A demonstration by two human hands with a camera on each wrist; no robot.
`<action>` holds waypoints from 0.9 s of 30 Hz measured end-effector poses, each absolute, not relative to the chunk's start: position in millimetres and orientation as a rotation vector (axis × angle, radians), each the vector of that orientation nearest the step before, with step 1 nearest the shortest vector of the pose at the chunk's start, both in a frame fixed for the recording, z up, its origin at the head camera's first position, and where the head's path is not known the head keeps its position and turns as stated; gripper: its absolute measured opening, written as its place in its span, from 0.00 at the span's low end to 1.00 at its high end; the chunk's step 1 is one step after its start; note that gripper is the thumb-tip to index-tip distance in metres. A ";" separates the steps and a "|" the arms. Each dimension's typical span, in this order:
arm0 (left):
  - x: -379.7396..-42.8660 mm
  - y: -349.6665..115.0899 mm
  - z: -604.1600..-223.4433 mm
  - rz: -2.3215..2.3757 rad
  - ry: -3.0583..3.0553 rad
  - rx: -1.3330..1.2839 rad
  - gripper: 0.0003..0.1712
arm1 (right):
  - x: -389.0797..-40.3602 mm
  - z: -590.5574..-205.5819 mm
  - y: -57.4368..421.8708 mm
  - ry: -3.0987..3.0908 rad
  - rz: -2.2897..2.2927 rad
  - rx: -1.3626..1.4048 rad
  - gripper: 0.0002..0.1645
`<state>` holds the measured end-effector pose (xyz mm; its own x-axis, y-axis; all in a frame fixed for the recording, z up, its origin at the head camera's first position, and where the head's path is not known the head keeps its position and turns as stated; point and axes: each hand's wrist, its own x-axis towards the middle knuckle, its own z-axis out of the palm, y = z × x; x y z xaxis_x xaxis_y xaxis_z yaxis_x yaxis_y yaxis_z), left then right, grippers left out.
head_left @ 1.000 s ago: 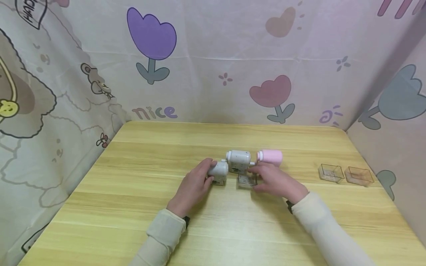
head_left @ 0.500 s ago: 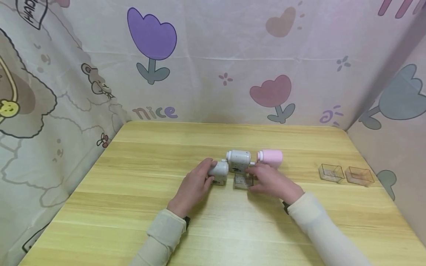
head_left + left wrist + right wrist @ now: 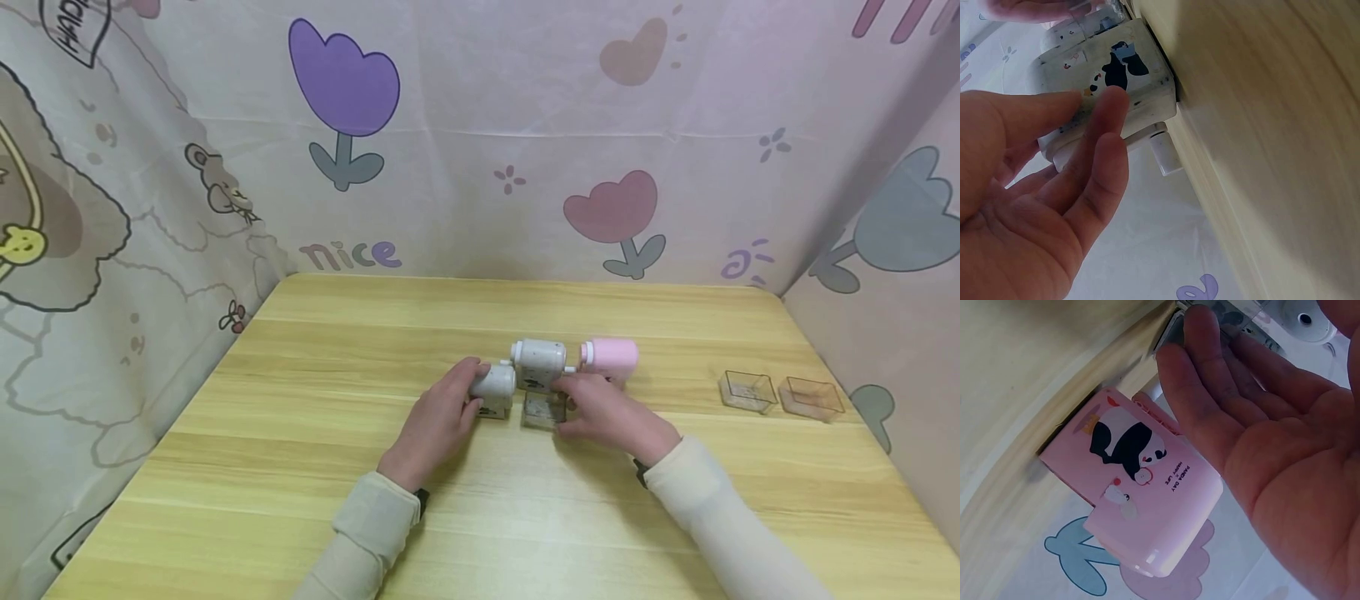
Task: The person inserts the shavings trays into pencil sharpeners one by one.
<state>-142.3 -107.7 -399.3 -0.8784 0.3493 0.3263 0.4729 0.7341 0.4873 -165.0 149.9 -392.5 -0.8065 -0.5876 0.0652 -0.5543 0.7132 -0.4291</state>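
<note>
My left hand [image 3: 433, 423] grips a pale grey crank pencil sharpener [image 3: 497, 382], its fingers and thumb on the body; a panda print shows on that sharpener in the left wrist view. With thumb and fingers, my right hand [image 3: 617, 417] pinches the right side of a clear, open-topped shavings drawer [image 3: 542, 410]. The drawer lies right in front of a second pale sharpener [image 3: 542, 357], which stands upright just right of the first. Behind the right hand is a pink sharpener [image 3: 615, 356], its panda picture facing the camera in the right wrist view [image 3: 1141, 481].
Two more clear drawers stand side by side at the table's right: a greyish drawer [image 3: 747, 393] and a pink-tinted drawer [image 3: 812, 400]. A patterned cloth [image 3: 465, 167] hangs behind the wooden table [image 3: 337, 333] and along both sides.
The right hand has slid the clear drawer a short way left, in front of the middle sharpener. The left hand and its sharpener have stayed in place.
</note>
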 end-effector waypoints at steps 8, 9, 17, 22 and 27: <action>-143.0 -108.1 -399.8 -0.845 -2.715 -0.658 0.24 | -164.4 -392.7 145.0 2.828 -0.722 -0.961 0.21; -143.1 -108.1 -399.8 -0.844 -2.713 -0.659 0.24 | -164.4 -392.7 144.2 2.826 -0.727 -0.966 0.20; -142.6 -107.9 -399.4 -0.850 -2.721 -0.650 0.24 | -163.9 -393.0 138.8 2.819 -0.743 -0.994 0.18; -141.5 -107.4 -397.9 -0.860 -2.733 -0.641 0.24 | -164.0 -393.9 137.9 2.829 -0.730 -1.008 0.16; -141.1 -107.7 -397.8 -0.858 -2.736 -0.635 0.25 | -163.8 -394.3 137.3 2.844 -0.704 -1.030 0.19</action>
<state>-141.1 -107.7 -397.8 -0.8867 0.3392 0.3142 0.4579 0.7387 0.4946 -163.8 137.3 -394.3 -0.7793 -0.6155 0.1177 -0.5993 0.6773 -0.4268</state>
